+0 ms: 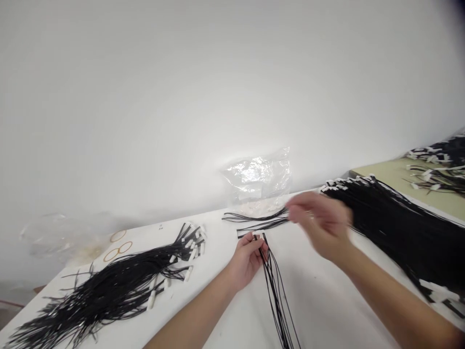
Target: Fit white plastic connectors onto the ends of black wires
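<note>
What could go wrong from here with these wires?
1. Tangling: the left-hand grip pinches the black wires near one end; their lengths splay below and could cross.
2. Snagging: the blurred right-hand grip overlaps the loose wires by the clear plastic bag and might drag them, though contact is unclear.
3. Pull-along: strands overlap in the left wire pile; lifting one may drag others.
</note>
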`<action>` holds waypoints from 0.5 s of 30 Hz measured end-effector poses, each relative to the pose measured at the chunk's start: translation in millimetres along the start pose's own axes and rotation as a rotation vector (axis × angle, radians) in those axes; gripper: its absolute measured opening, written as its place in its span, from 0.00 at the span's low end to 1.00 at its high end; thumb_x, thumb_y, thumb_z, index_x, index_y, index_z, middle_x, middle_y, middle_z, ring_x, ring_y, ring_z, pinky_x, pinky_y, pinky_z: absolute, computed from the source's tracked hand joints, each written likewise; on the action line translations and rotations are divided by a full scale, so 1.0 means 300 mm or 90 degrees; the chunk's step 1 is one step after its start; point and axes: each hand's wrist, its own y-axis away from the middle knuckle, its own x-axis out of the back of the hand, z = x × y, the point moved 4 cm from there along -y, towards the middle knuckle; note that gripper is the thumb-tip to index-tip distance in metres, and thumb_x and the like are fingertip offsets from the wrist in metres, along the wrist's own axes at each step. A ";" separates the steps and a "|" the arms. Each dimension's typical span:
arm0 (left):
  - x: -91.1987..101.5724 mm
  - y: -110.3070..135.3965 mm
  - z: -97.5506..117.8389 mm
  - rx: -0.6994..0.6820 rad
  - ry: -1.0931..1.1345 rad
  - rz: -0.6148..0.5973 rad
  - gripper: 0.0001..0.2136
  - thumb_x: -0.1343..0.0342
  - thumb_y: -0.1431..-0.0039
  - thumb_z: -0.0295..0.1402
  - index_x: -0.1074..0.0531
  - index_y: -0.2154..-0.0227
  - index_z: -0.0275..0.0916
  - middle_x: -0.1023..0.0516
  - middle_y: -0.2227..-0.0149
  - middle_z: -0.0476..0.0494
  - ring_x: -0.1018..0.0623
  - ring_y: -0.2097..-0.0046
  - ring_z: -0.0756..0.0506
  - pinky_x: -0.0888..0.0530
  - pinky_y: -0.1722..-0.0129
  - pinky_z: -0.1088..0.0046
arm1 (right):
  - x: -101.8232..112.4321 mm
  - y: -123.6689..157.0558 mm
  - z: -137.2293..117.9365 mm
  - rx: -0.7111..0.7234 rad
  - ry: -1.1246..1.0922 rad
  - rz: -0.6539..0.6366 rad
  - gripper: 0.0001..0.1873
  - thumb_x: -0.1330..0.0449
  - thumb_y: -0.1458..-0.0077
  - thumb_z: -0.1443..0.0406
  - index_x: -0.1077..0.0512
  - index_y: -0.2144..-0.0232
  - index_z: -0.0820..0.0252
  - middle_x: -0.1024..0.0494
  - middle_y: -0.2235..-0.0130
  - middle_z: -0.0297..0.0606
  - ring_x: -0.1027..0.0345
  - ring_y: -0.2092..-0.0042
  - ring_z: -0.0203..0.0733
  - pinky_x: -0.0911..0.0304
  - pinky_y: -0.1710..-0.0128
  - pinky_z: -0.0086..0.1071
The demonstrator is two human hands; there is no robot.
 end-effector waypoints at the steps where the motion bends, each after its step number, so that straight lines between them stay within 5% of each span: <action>1: 0.001 0.000 0.002 -0.008 0.013 -0.001 0.11 0.38 0.54 0.25 0.36 0.71 0.35 0.30 0.76 0.51 0.29 0.73 0.55 0.32 0.71 0.80 | -0.029 0.000 0.033 -0.033 0.024 -0.022 0.17 0.47 0.45 0.52 0.31 0.71 0.59 0.29 0.71 0.37 0.39 0.71 0.31 0.41 0.72 0.27; 8: 0.000 -0.010 0.013 -0.044 0.013 -0.034 0.08 0.41 0.48 0.29 0.36 0.70 0.36 0.30 0.74 0.50 0.30 0.73 0.53 0.32 0.71 0.77 | -0.194 0.086 0.248 -0.389 -0.078 -0.346 0.21 0.47 0.49 0.47 0.35 0.73 0.61 0.29 0.70 0.34 0.42 0.77 0.27 0.51 0.83 0.22; 15: -0.001 -0.018 0.012 -0.051 0.003 -0.020 0.10 0.40 0.49 0.31 0.35 0.66 0.38 0.33 0.75 0.52 0.30 0.74 0.53 0.31 0.73 0.76 | -0.205 0.107 0.242 -0.418 -0.163 -0.356 0.17 0.46 0.50 0.52 0.37 0.75 0.61 0.31 0.72 0.33 0.39 0.76 0.29 0.45 0.83 0.21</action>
